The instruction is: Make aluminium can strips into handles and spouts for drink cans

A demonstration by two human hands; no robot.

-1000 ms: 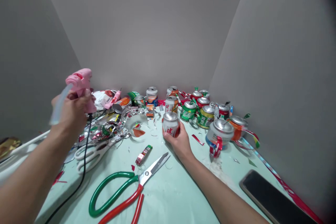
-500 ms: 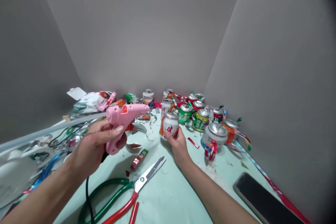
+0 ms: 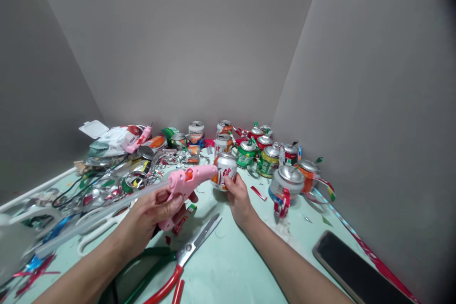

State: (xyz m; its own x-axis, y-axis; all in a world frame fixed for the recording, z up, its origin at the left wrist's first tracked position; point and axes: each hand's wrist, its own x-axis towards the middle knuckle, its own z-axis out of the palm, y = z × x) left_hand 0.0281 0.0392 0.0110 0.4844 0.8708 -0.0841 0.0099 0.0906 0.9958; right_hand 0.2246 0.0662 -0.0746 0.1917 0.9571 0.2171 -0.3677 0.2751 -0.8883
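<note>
My left hand (image 3: 167, 209) is wrapped round the handle of a pink glue gun (image 3: 194, 176), with a long clear glue stick (image 3: 103, 218) sticking out of its back. The nozzle points right and sits at the left side of a white and orange drink can (image 3: 225, 169); whether it touches cannot be made out. My right hand (image 3: 239, 199) grips that can from the right, thumb across its front. Below the hands lie scissors (image 3: 185, 251) with one green and one red handle, blades apart. A red and green strip (image 3: 183, 221) lies partly behind the glue gun.
Several cut cans with lids, like the green can (image 3: 246, 154) and the silver can (image 3: 288, 184), stand at the right. A phone (image 3: 356, 270) lies front right. Metal scraps (image 3: 107, 192), white scissors (image 3: 99, 228) and a wipes pack (image 3: 116, 140) fill the left.
My left hand has brought the glue gun right and down, its nozzle now at the can. My right hand still holds the can, and the view has shifted slightly.
</note>
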